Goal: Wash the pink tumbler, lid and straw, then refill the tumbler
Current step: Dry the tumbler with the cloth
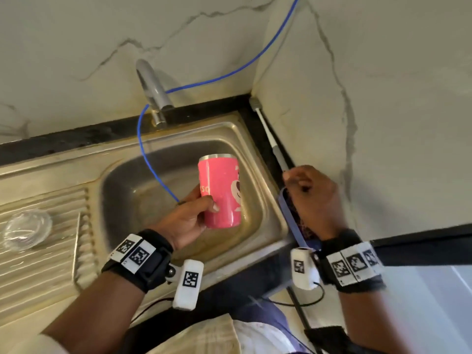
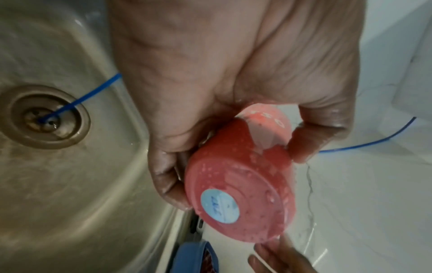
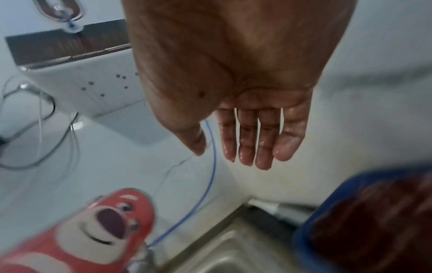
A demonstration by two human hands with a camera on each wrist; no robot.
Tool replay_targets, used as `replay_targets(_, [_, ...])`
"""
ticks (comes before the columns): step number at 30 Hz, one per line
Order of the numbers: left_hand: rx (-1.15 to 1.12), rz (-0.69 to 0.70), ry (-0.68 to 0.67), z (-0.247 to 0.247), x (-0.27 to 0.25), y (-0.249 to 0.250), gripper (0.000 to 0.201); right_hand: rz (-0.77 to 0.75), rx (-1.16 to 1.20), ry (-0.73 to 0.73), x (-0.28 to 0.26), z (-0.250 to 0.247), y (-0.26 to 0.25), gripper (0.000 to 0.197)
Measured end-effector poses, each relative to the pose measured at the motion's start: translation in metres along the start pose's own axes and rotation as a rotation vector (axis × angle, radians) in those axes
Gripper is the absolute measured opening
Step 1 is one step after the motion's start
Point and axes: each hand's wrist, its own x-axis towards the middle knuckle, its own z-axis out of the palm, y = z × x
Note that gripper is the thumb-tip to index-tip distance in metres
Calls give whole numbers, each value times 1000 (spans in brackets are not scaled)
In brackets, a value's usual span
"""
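One pink tumbler (image 1: 221, 191), lettered "SO", sits clamped in my left hand (image 1: 189, 218); my right hand's (image 3: 233, 83) fingers hang straight, slightly apart.

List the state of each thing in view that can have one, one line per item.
pink tumbler: upright, lid off, wet, held over the sink
left hand: grips the tumbler
right hand: empty, wet; fingers straight in the wrist view
faucet: no water visible
sink: wet, no standing water
blue tube: end lies in the drain
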Motion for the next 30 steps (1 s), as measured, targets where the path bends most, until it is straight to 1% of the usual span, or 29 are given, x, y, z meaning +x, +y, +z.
replay_targets(1, [-12, -7, -8, 5, 4, -1, 76, -17, -142, 19, -1, -15, 11, 12])
replay_targets(2, [-18, -13, -14, 8, 8, -2, 75, 9, -265, 8, -1, -27, 24, 14])
replay_targets(3, [-23, -21, -17, 12, 11, -2, 74, 65, -350, -32, -1, -32, 37, 18])
replay_targets(4, [-26, -30, -15, 15, 13, -2, 73, 126, -415, -102, 0, -31, 54, 27])
replay_targets(6, [-45, -54, -10, 21, 17, 0, 80, 187, -460, -282, -1, -21, 78, 46])
replay_targets(8, [-75, -59, -8, 25, 19, 3, 94, 236, -402, -421, -5, -8, 89, 70])
replay_targets(9, [-90, -54, -7, 27, 19, 6, 97, 260, -360, -451, -5, -5, 91, 76])
replay_targets(10, [-101, -50, -7, 28, 18, 8, 99, 260, -335, -453, -4, -4, 93, 73])
replay_targets(12, [-122, -37, -10, 30, 17, 10, 101, 231, -321, -422, -3, -5, 94, 57])
replay_targets(16, [-137, -29, 12, 29, 15, 10, 97, 221, -263, -330, -8, -5, 94, 51])
replay_targets(19, [-124, -27, 47, 27, 15, 8, 97, 242, -290, -322, -7, -5, 93, 39])
replay_targets(20, [-110, -22, 61, 27, 16, 7, 91, 244, -311, -314, -7, -7, 91, 37])
replay_targets(21, [-90, -14, 72, 28, 17, 8, 81, 236, -328, -297, -6, -11, 88, 36])
replay_targets(23, [-42, -9, 78, 28, 19, 9, 62, 207, -366, -234, -6, -26, 78, 39])
replay_targets(24, [-16, -9, 85, 27, 21, 9, 61, 188, -375, -200, -6, -35, 69, 42])
replay_targets(26, [12, -12, 109, 25, 25, 10, 68, 110, -345, -127, -7, -51, 44, 47])
replay_targets(28, [-3, -13, 124, 26, 30, 12, 75, 13, -239, -47, -4, -64, 17, 48])
replay_targets(30, [-4, -1, 134, 28, 33, 13, 81, -58, -125, -5, 3, -72, -10, 52])
